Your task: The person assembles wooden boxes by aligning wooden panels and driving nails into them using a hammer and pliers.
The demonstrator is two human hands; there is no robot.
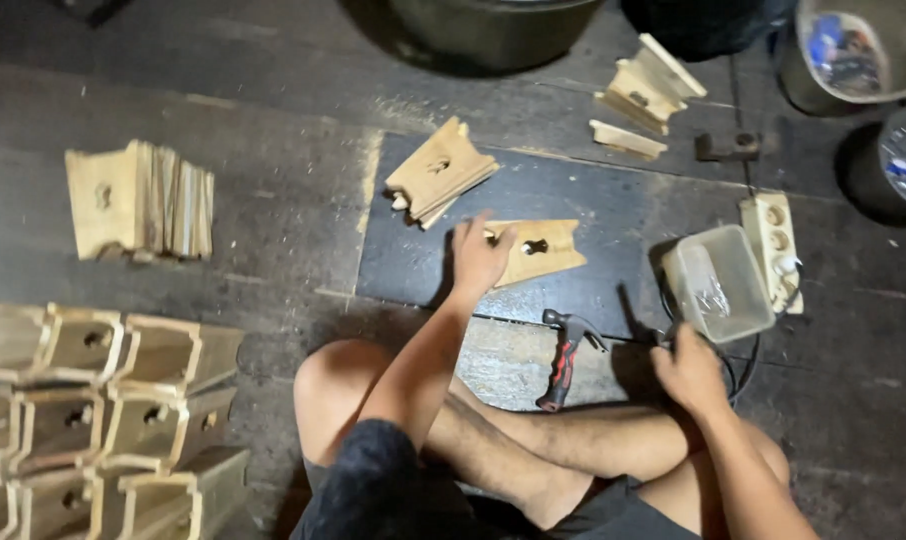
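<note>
Dark, dusty floor boards carry a black mat (593,215) where the person sits cross-legged. On it the left hand (478,255) presses down on the left end of a notched wooden piece (538,248), fingers spread flat rather than closed around it; the piece extends rightward from under the palm. Nearer and to the right, the right hand (688,370) hovers loosely curled just below a clear plastic container (718,283), holding nothing visible. A hammer (565,355) lies between both hands.
</note>
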